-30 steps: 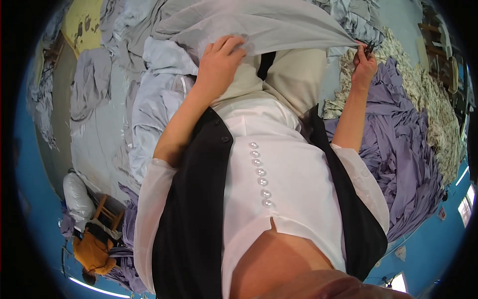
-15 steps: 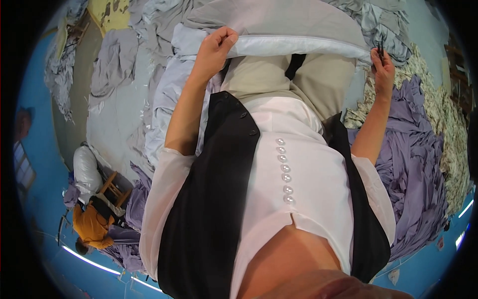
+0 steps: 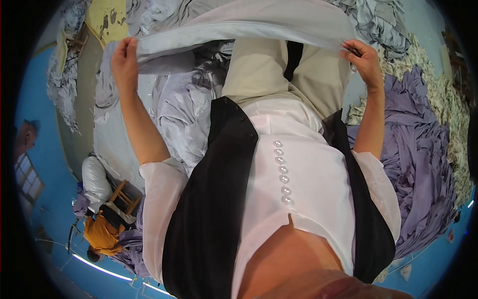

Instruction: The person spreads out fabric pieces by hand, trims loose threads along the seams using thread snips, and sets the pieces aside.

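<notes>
left hand (image 3: 124, 62), right hand (image 3: 362, 59), stretched grey cloth (image 3: 249, 22), far edge cropped

**Both arms raised and spread wide**

The left hand (image 3: 124, 60) is lifted high at the left, fingers pinched shut, forearm bare and angled up from the elbow. The right hand (image 3: 362, 59) is raised at the right, fingers curled closed, wrist bent, forearm nearly vertical.
</notes>
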### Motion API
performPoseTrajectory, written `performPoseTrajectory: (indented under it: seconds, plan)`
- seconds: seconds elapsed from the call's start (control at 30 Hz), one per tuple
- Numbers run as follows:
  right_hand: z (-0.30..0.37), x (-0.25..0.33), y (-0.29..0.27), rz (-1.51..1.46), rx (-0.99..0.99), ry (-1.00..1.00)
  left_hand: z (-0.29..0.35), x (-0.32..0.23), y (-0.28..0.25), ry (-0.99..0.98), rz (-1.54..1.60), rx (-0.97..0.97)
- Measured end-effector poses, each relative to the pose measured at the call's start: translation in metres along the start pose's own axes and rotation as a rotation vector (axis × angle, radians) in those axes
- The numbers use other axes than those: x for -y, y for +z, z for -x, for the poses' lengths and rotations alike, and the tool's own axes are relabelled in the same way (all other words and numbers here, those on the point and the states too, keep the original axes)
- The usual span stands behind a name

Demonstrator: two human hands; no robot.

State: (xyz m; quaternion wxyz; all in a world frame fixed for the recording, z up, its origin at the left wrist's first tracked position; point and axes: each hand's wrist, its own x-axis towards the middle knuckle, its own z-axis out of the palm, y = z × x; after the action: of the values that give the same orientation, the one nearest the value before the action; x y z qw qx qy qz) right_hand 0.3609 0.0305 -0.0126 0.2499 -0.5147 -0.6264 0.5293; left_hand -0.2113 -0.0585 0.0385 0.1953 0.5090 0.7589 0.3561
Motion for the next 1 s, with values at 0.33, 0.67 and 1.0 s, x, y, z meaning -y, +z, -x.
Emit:
performPoseTrajectory:
  seconds: [0.33,0.67,1.0]
  plan:
    - [-0.001,-0.052,-0.03,0.04,-0.156,0.02,-0.023,0.099,-0.086,-0.006,-0.235,-0.071]
    - [0.007,-0.076,-0.062,-0.058,-0.287,0.098,-0.036,0.173,-0.144,0.054,-0.661,-0.12]
    - [0.009,-0.063,-0.057,-0.134,-0.263,0.084,-0.034,0.249,-0.124,-0.094,-0.886,-0.035]
